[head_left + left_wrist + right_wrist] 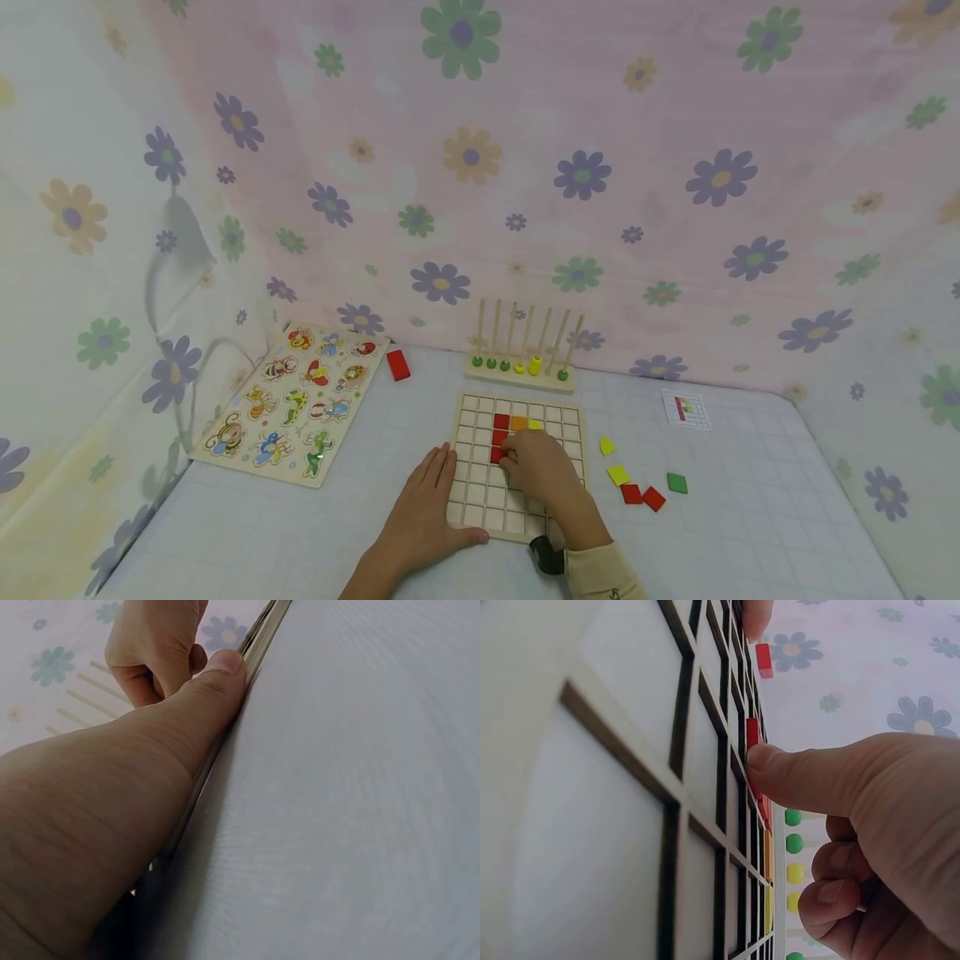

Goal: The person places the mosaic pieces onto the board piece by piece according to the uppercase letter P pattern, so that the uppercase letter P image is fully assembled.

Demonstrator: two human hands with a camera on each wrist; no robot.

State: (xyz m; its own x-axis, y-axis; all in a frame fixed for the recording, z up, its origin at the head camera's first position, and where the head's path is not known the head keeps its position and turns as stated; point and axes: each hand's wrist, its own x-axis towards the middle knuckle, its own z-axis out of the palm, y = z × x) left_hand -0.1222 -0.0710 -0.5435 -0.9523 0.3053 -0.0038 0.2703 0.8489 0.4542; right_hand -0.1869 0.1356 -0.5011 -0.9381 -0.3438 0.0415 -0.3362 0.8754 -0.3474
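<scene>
left hand [427, 508] lay flat, fingers straight, on left edge of grid board [480, 492], bracing it against sliding on worktop [750, 517]. right hand [542, 468] pressed red tile [497, 455] into cell with thumb, other fingers curled, gripping nothing. spare tiles [641, 487] lay right of board, within reach.

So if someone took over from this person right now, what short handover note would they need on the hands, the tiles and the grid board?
Left hand: flat and open, steadying the grid board's left edge.
Right hand: one fingertip pressing a red tile into the board, other fingers curled.
Placed: three red tiles in a column, plus an orange tile and a yellow tile along the top row.
Loose to the right of the board: two yellow, two red and a green tile.
The pattern card lies beyond them; its detail is unreadable.
</scene>
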